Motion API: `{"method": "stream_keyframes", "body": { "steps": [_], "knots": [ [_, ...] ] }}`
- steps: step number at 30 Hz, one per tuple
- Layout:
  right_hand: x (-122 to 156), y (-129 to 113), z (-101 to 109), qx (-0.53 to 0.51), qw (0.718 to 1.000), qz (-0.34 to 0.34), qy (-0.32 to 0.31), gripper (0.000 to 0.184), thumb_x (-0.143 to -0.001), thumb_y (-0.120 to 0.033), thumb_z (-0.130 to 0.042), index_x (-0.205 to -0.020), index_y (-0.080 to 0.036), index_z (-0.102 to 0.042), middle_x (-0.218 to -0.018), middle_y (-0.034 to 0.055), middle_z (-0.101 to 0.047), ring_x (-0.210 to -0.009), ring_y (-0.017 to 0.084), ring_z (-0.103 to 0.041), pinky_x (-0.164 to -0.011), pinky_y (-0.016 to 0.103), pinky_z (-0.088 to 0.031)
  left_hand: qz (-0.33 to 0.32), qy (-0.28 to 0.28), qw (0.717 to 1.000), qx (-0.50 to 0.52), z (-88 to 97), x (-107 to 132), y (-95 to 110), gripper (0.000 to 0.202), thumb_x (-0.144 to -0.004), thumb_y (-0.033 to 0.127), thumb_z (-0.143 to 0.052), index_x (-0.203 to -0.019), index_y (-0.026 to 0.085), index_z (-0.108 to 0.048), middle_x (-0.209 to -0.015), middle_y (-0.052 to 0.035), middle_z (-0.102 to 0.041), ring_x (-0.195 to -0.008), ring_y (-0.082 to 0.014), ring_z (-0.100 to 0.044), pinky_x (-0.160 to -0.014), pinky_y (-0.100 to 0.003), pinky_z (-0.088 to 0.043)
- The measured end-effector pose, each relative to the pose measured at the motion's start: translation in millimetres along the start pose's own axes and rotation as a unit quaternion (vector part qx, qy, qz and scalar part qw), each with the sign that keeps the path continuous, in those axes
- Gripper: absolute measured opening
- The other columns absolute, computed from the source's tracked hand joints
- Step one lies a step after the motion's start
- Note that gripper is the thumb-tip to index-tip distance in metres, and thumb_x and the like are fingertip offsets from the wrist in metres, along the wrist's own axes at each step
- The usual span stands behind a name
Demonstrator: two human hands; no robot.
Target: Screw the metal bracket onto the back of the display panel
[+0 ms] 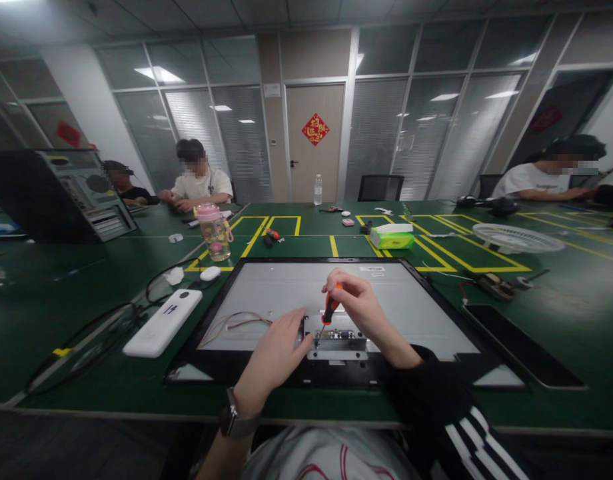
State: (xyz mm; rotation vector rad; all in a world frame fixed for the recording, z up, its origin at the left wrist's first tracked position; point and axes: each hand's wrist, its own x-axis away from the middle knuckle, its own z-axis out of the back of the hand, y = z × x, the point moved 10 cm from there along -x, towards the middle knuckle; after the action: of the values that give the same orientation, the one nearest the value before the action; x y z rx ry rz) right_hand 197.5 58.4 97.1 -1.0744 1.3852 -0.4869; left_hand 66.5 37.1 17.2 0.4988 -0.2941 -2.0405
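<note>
A flat monitor panel (266, 287) lies face down on the green table (61, 293), its grey metal back up. Near its front edge sits a small metal bracket (341, 343) with connectors. My right hand (359, 310) is closed around a red-handled screwdriver (330, 310), whose tip points down at the bracket's left end. My left hand (276, 350) rests on the panel just left of the bracket, fingers together and touching its edge. Thin coloured wires (239, 322) run across the panel left of my left hand.
A white power bank (162, 323) and black cables (101, 333) lie left of the panel. A pink-lidded bottle (214, 231), a tissue pack (391, 237), a fan grille (517, 238) and a computer case (61, 193) stand further off. Other people sit at the far sides.
</note>
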Motion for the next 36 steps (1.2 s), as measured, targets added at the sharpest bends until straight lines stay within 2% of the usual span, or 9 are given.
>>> {"method": "stream_keyframes", "body": {
  "steps": [6, 9, 14, 17, 20, 27, 30, 33, 36],
  "knots": [
    [-0.6, 4.7, -2.5, -0.038, 0.999, -0.029, -0.010, 0.021, -0.084, -0.042, -0.068, -0.089, -0.022, -0.072, -0.078, 0.0018, -0.064, -0.072, 0.014, -0.060, -0.066, 0.027, -0.049, -0.005, 0.004, 1.000, -0.002, -1.5, -0.7, -1.8, 0.048, -0.097, 0.036, -0.044, -0.138, 0.013, -0.046, -0.142, -0.0151, -0.052, -0.131, -0.0275, -0.048, -0.112, -0.045, -0.035],
    [-0.9, 4.1, -3.3, -0.054, 0.998, -0.030, -0.007, 0.023, -0.088, -0.043, -0.063, -0.089, -0.021, -0.069, -0.079, 0.0026, -0.066, -0.077, 0.016, -0.061, -0.072, 0.030, -0.049, -0.003, 0.004, 1.000, -0.002, -1.1, -0.8, -1.9, 0.047, -0.097, 0.036, -0.044, -0.138, 0.013, -0.047, -0.141, -0.0149, -0.053, -0.131, -0.0276, -0.049, -0.112, -0.045, -0.035],
    [-0.5, 5.2, -2.2, -0.028, 0.999, -0.009, -0.014, 0.018, -0.082, -0.040, -0.071, -0.082, -0.022, -0.071, -0.085, 0.0013, -0.062, -0.076, 0.014, -0.060, -0.069, 0.026, -0.047, 0.000, -0.006, 1.000, -0.004, -1.2, -0.2, -0.1, 0.048, -0.097, 0.036, -0.043, -0.138, 0.011, -0.046, -0.142, -0.0164, -0.052, -0.131, -0.0278, -0.049, -0.112, -0.045, -0.035],
    [0.4, 10.0, -2.3, -0.029, 0.999, -0.028, -0.021, 0.017, -0.083, -0.038, -0.070, -0.091, -0.024, -0.073, -0.084, 0.0014, -0.065, -0.075, 0.014, -0.061, -0.069, 0.027, -0.048, 0.001, -0.008, 1.000, -0.004, -1.6, 0.0, -0.5, 0.048, -0.097, 0.036, -0.043, -0.139, 0.011, -0.045, -0.142, -0.0164, -0.052, -0.131, -0.0275, -0.048, -0.112, -0.046, -0.035],
    [0.8, 10.3, -6.2, -0.058, 0.997, -0.045, -0.033, 0.025, -0.088, -0.042, -0.064, -0.103, -0.024, -0.071, -0.087, 0.0044, -0.069, -0.082, 0.018, -0.064, -0.075, 0.032, -0.051, -0.001, -0.003, 1.000, -0.001, -1.1, -0.5, -0.6, 0.048, -0.097, 0.036, -0.043, -0.139, 0.011, -0.045, -0.142, -0.0166, -0.052, -0.131, -0.0273, -0.048, -0.112, -0.046, -0.034],
    [0.3, 13.8, -6.0, -0.099, 0.993, -0.068, -0.022, 0.027, -0.086, -0.042, -0.067, -0.105, -0.023, -0.072, -0.099, 0.0055, -0.071, -0.096, 0.019, -0.065, -0.093, 0.035, -0.047, -0.001, -0.002, 1.000, -0.005, -1.7, 0.2, -0.9, 0.047, -0.097, 0.035, -0.043, -0.138, 0.012, -0.046, -0.141, -0.0153, -0.053, -0.131, -0.0261, -0.049, -0.112, -0.044, -0.035],
    [0.6, 15.5, -0.5, -0.058, 0.997, -0.059, -0.008, 0.025, -0.083, -0.039, -0.070, -0.104, -0.025, -0.072, -0.091, 0.0023, -0.068, -0.085, 0.015, -0.064, -0.084, 0.031, -0.049, 0.001, 0.003, 1.000, -0.005, -1.5, 0.6, -2.4, 0.046, -0.097, 0.036, -0.044, -0.137, 0.013, -0.047, -0.141, -0.0149, -0.053, -0.131, -0.0262, -0.049, -0.112, -0.044, -0.035],
    [0.5, 13.3, 6.4, -0.019, 0.999, -0.040, 0.018, 0.017, -0.074, -0.031, -0.079, -0.089, -0.024, -0.072, -0.081, -0.0015, -0.062, -0.072, 0.012, -0.058, -0.069, 0.025, -0.048, 0.000, 0.003, 1.000, -0.003, -1.6, 0.3, -2.4, 0.047, -0.097, 0.037, -0.044, -0.138, 0.013, -0.047, -0.141, -0.0148, -0.053, -0.131, -0.0266, -0.049, -0.112, -0.044, -0.035],
    [0.3, 6.4, 11.3, -0.004, 0.999, -0.015, 0.043, 0.016, -0.070, -0.030, -0.082, -0.076, -0.022, -0.069, -0.078, -0.0019, -0.058, -0.071, 0.012, -0.055, -0.064, 0.024, -0.048, 0.002, -0.004, 1.000, -0.001, -1.6, -0.3, -1.3, 0.048, -0.097, 0.036, -0.044, -0.138, 0.013, -0.046, -0.142, -0.0155, -0.052, -0.132, -0.0268, -0.048, -0.112, -0.045, -0.034]
  ]
}}
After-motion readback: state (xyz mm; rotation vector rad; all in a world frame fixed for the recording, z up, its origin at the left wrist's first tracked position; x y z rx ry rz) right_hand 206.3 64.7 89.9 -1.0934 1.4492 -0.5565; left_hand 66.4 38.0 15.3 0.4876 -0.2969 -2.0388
